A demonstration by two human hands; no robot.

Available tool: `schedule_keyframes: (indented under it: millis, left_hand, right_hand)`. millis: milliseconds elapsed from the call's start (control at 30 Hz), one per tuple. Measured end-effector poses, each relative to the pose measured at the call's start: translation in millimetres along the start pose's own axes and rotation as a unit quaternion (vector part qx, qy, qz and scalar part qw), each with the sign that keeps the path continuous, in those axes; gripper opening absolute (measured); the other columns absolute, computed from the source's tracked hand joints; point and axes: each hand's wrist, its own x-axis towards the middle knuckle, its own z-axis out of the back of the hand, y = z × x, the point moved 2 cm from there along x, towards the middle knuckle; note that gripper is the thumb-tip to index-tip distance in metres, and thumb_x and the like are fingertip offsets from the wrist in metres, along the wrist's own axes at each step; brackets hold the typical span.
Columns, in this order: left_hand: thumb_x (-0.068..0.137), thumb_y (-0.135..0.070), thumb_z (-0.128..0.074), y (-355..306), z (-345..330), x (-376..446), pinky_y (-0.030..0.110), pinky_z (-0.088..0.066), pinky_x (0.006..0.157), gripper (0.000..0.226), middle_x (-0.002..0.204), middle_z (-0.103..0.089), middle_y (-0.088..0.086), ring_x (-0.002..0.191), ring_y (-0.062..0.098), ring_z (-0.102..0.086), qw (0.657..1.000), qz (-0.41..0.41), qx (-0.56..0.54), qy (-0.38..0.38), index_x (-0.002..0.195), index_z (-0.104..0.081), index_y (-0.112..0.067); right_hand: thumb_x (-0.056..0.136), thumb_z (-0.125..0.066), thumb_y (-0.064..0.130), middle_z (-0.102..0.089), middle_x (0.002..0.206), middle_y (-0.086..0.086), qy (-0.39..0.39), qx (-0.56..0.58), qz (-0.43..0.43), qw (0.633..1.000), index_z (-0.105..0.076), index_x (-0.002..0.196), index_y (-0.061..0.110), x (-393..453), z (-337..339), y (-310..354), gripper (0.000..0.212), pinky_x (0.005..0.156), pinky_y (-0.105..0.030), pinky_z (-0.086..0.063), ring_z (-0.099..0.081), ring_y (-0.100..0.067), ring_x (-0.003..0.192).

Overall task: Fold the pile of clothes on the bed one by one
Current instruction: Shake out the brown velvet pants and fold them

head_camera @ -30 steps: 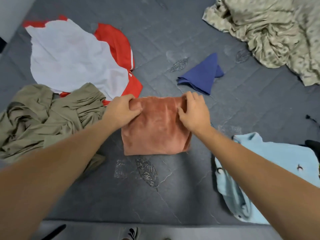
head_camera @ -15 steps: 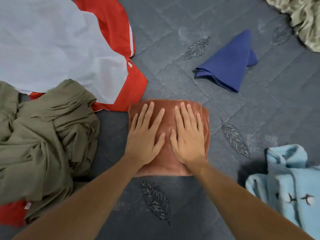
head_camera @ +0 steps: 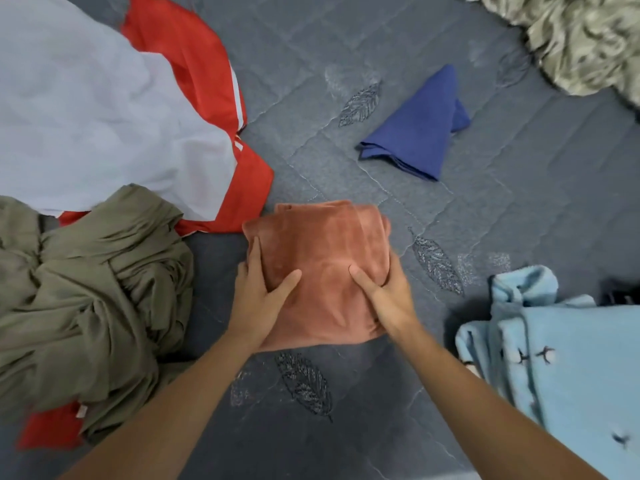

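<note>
A folded rust-coloured velvety cloth (head_camera: 322, 251) lies at the middle of the grey quilted bed (head_camera: 519, 209). My left hand (head_camera: 259, 292) grips its left side, thumb on top and fingers along the edge. My right hand (head_camera: 384, 292) grips its right side the same way, with the fingers tucked under. The cloth looks slightly raised at its near edge. A crumpled olive garment (head_camera: 86, 289) lies to the left, a white and red garment (head_camera: 114, 109) behind it, and a light blue fleece garment (head_camera: 554, 362) to the right.
A folded dark blue cloth (head_camera: 419, 129) rests on the bed beyond the rust cloth. A crumpled patterned beige sheet (head_camera: 581, 39) fills the far right corner. Bare quilt shows between the blue cloth and the rust cloth, and in front of my arms.
My hands went from pressing flat on top of the rust cloth to gripping its left and right sides. The camera has moved in closer over the bed.
</note>
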Motion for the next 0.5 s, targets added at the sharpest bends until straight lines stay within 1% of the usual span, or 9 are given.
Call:
schedule_keyframes:
  millis: [33, 100, 133, 233, 267, 333, 400, 467, 500]
  left_hand:
    - [0.085, -0.058, -0.077, -5.5, -3.0, 1.5, 0.037, -0.031, 0.12, 0.103, 0.16, -0.037, -0.003, 0.144, 0.016, -0.037, 0.998, 0.017, -0.058, 0.008, 0.164, -0.015, -0.039]
    - [0.08, -0.051, -0.085, -10.7, -4.2, 4.7, 0.029, -0.033, 0.115, 0.104, 0.155, -0.044, -0.013, 0.138, 0.007, -0.044, 0.994, 0.027, -0.108, 0.012, 0.161, -0.021, -0.04]
    - [0.078, -0.05, -0.087, -11.3, -3.0, 6.2, 0.029, -0.035, 0.114, 0.103, 0.151, -0.048, -0.016, 0.135, 0.006, -0.047, 0.993, 0.025, -0.113, 0.016, 0.16, -0.024, -0.041]
    - [0.073, -0.049, -0.091, -13.4, 6.2, 5.5, 0.031, -0.039, 0.114, 0.102, 0.139, -0.054, -0.023, 0.129, 0.002, -0.051, 0.996, -0.008, -0.082, 0.021, 0.156, -0.031, -0.041]
    - [0.07, -0.051, -0.092, -16.8, 8.7, 1.0, 0.031, -0.04, 0.113, 0.102, 0.135, -0.055, -0.027, 0.127, -0.001, -0.053, 0.997, -0.023, -0.074, 0.016, 0.154, -0.034, -0.04]
    - [0.067, -0.057, -0.091, -32.4, 10.5, -13.5, 0.028, -0.041, 0.111, 0.1, 0.131, -0.057, -0.033, 0.124, -0.007, -0.055, 0.996, -0.056, -0.075, 0.006, 0.15, -0.039, -0.04]
    - [0.071, -0.053, -0.091, -60.3, 6.9, -33.3, 0.024, -0.04, 0.11, 0.094, 0.134, -0.058, -0.03, 0.124, -0.009, -0.054, 0.994, -0.081, -0.078, -0.003, 0.15, -0.04, -0.04]
    - [0.076, -0.047, -0.087, -92.1, 3.0, -53.6, 0.02, -0.038, 0.109, 0.089, 0.138, -0.056, -0.023, 0.124, -0.008, -0.054, 0.992, -0.101, -0.073, -0.012, 0.151, -0.039, -0.038]
    - [0.077, -0.045, -0.085, -112.6, -5.7, -65.6, 0.019, -0.039, 0.108, 0.085, 0.138, -0.057, -0.022, 0.122, -0.008, -0.054, 0.99, -0.118, -0.073, -0.009, 0.15, -0.041, -0.036]
  right_hand:
    - [0.078, -0.087, 0.05, -0.066, 0.129, 0.016, 0.018, 0.037, -0.013, 0.999, -0.049, 0.146, 0.032, -1.7, 0.4, 4.4, 0.079, 0.11, -0.039, -0.049, -0.062, -0.002, 0.119]
    - [0.077, -0.09, 0.039, -0.067, 0.123, 0.016, 0.05, 0.07, -0.03, 0.996, -0.053, 0.141, 0.027, -1.5, 2.5, 9.5, 0.075, 0.104, -0.029, -0.052, -0.063, 0.004, 0.111]
    - [0.075, -0.091, 0.038, -0.067, 0.123, 0.015, 0.059, 0.071, -0.03, 0.995, -0.054, 0.139, 0.027, -0.1, 3.6, 10.6, 0.075, 0.102, -0.028, -0.053, -0.063, 0.003, 0.111]
    - [0.066, -0.097, 0.04, -0.07, 0.123, 0.012, 0.093, 0.073, -0.031, 0.993, -0.057, 0.132, 0.032, 2.8, 10.0, 13.1, 0.078, 0.105, -0.036, -0.052, -0.066, -0.005, 0.114]
    - [0.065, -0.098, 0.037, -0.072, 0.123, 0.012, 0.108, 0.081, -0.027, 0.991, -0.058, 0.132, 0.033, 1.5, 14.3, 13.5, 0.078, 0.104, -0.034, -0.053, -0.067, -0.005, 0.114]
    - [0.07, -0.096, 0.025, -0.075, 0.117, 0.014, 0.114, 0.105, -0.008, 0.988, -0.063, 0.127, 0.032, -6.2, 30.1, 16.9, 0.067, 0.098, -0.027, -0.054, -0.07, -0.002, 0.11]
    - [0.073, -0.094, 0.018, -0.077, 0.111, 0.015, 0.094, 0.135, 0.012, 0.986, -0.066, 0.12, 0.031, -17.8, 55.1, 23.6, 0.056, 0.094, -0.025, -0.054, -0.071, -0.001, 0.104]
    - [0.074, -0.094, 0.018, -0.076, 0.114, 0.012, 0.083, 0.148, 0.032, 0.985, -0.067, 0.124, 0.029, -29.3, 80.2, 30.4, 0.058, 0.096, -0.027, -0.055, -0.071, -0.003, 0.106]
    - [0.074, -0.094, 0.022, -0.075, 0.117, 0.011, 0.074, 0.15, 0.041, 0.985, -0.065, 0.128, 0.029, -36.5, 100.9, 30.6, 0.062, 0.099, -0.028, -0.054, -0.07, -0.003, 0.108]
